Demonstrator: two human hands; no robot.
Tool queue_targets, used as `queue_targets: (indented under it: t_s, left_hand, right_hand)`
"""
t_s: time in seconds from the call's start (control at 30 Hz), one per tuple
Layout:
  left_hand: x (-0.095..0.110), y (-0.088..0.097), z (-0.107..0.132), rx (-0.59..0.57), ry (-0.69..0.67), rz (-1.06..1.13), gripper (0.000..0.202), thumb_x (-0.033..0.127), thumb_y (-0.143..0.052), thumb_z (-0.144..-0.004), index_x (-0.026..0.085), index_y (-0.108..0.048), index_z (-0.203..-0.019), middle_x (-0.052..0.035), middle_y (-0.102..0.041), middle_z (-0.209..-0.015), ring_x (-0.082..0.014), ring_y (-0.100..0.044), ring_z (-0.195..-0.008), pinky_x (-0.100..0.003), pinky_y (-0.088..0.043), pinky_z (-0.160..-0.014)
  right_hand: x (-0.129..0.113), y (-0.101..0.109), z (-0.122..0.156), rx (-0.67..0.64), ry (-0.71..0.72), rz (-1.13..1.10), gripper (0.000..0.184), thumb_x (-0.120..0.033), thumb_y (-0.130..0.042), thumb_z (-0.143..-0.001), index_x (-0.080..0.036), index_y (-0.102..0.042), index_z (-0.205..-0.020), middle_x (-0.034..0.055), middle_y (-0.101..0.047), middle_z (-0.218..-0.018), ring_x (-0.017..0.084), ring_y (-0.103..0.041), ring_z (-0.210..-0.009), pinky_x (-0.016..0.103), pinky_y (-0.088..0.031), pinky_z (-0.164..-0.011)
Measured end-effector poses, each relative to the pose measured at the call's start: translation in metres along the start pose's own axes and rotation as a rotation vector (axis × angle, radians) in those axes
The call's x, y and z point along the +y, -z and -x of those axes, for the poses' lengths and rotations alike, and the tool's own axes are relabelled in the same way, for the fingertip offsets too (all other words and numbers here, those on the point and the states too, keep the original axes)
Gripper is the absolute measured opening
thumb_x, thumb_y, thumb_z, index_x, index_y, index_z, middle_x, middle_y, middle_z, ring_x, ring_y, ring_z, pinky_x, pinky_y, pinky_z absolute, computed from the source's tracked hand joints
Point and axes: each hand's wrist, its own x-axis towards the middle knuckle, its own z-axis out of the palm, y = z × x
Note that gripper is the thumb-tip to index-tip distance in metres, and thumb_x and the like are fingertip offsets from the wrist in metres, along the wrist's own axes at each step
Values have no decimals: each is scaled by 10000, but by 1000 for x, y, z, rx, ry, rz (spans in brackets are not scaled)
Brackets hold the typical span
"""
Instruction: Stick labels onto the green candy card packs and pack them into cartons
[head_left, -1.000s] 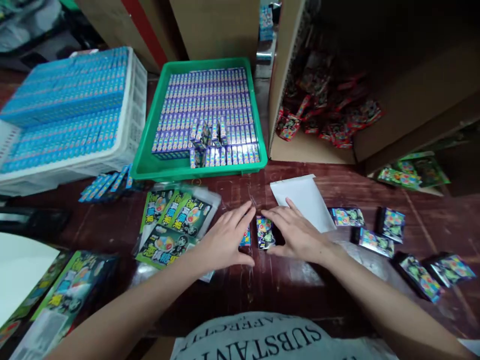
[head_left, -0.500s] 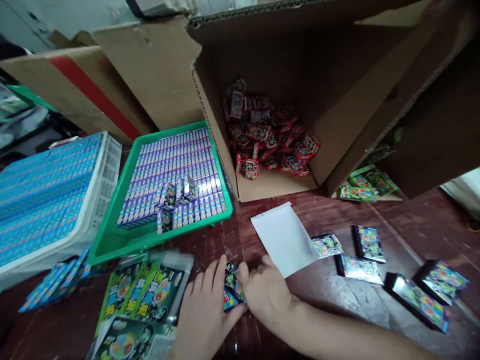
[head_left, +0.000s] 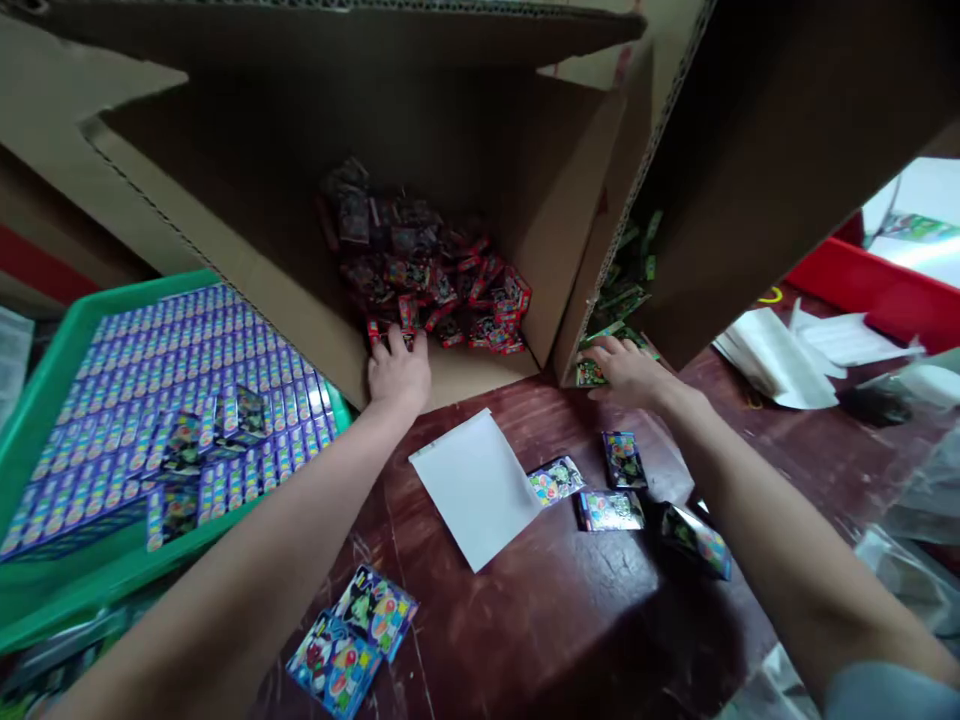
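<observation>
Glossy foil packets (head_left: 611, 509) lie on scuffed, varnished wood table (head_left: 570, 620) beside a matt corrugated cardboard box (head_left: 247, 200).

i am wearing a short pale grey sleeve (head_left: 881, 692), showing at the near right; my forearms are running bare to my left hand (head_left: 397, 372) and right hand (head_left: 628, 372).

Both hands are off the little packs now, and the two colourful packs (head_left: 351, 632) lie alone close to us. Our left hand (head_left: 397, 372) has shot forward into the cardboard box (head_left: 225, 190), fingers at the red packets (head_left: 442, 285). Our right hand (head_left: 628, 372) has gone out to the green packets (head_left: 592, 372). Our view has swung up and right, and a red tray (head_left: 870, 285) comes in.
</observation>
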Motion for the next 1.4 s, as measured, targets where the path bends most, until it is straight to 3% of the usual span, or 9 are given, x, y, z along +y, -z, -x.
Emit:
queue_targets:
  t_s: [0.13, 0.33, 0.47, 0.57, 0.8, 0.9, 1.07, 1.17, 1.4]
  left_hand:
    - [-4, 0, -3, 4, -4, 15, 432, 242, -396, -1004, 255, -604, -1383, -205, -456, -1421, -431, -497, -1277, -543, -434, -1000]
    - [-24, 49, 48, -183, -120, 286, 433, 245, -472, -967, 271, -616, -1375, -101, -585, -1217, -244, -632, -1033, -350, -495, -942]
    - [-48, 75, 115, -683, -337, 482, 601, 224, -545, -908, 284, -488, -1504, -11, -677, -917, -149, -641, -717, -247, -495, -705]
    - [-59, 69, 153, -962, -251, 587, 708, 233, -551, -890, 218, -361, -1572, -22, -709, -931, -143, -650, -622, -244, -460, -584]
    - [-85, 68, 205, -593, -177, 350, 687, 255, -712, -806, 157, -488, -1448, -143, -648, -1282, -302, -660, -1115, -400, -505, -935]
    - [-129, 89, 263, -515, -313, 307, 796, 338, -804, -713, 271, -505, -1448, -103, -587, -1415, -345, -576, -1284, -465, -450, -1059]
    - [-193, 90, 364, -578, -370, 182, 1015, 280, -848, -612, 336, -409, -1525, -103, -409, -1618, -353, -318, -1516, -562, -142, -1239]
    - [-191, 89, 390, -615, -353, 153, 949, 197, -769, -709, 321, -358, -1555, -85, -476, -1576, -301, -347, -1504, -536, -49, -1258]
    - [-135, 98, 453, -486, 100, 190, 931, 431, -791, -754, 165, -361, -1536, -188, -511, -1476, -380, -521, -1296, -518, -433, -1069]
  right_hand:
    - [10, -7, -3, -75, 66, -6, 560, -279, -720, -781, -187, -602, -1320, 167, -664, -1274, 380, -582, -1167, 515, -466, -981]
    - [-30, 18, 51, 20, 189, -265, 599, -449, -604, -922, -187, -459, -1441, 150, -637, -1247, 314, -608, -1101, 449, -506, -944]
    - [-108, 31, 109, 1, 329, -582, 362, -468, -636, -916, -260, -597, -1209, 90, -635, -1079, 288, -622, -1028, 419, -545, -862]
    - [-172, 19, 126, -25, 333, -622, 388, -440, -631, -912, -243, -575, -1241, 114, -612, -1182, 291, -647, -1050, 425, -560, -869]
    - [-249, -13, 98, -162, 406, -292, 642, -642, -510, -942, -172, -529, -1379, 187, -559, -1332, 304, -708, -835, 462, -573, -674]
    - [-238, -12, 84, -124, 638, -216, 953, -815, -554, -816, -174, -428, -1510, 230, -458, -1507, 428, -628, -1171, 558, -551, -890]
    - [-234, -27, 67, -171, 1100, -231, 1250, -917, -544, -703, -171, -168, -1633, 231, -186, -1686, 429, -244, -1529, 652, -172, -1221]
    - [-264, -41, 70, -221, 1218, -292, 1191, -882, -545, -754, -154, -193, -1630, 219, -169, -1692, 412, -223, -1541, 616, -202, -1225]
    - [-326, -46, 96, -214, 1210, -274, 746, -655, -510, -945, -176, -451, -1513, 137, -400, -1624, 420, -425, -1380, 653, -327, -1111]
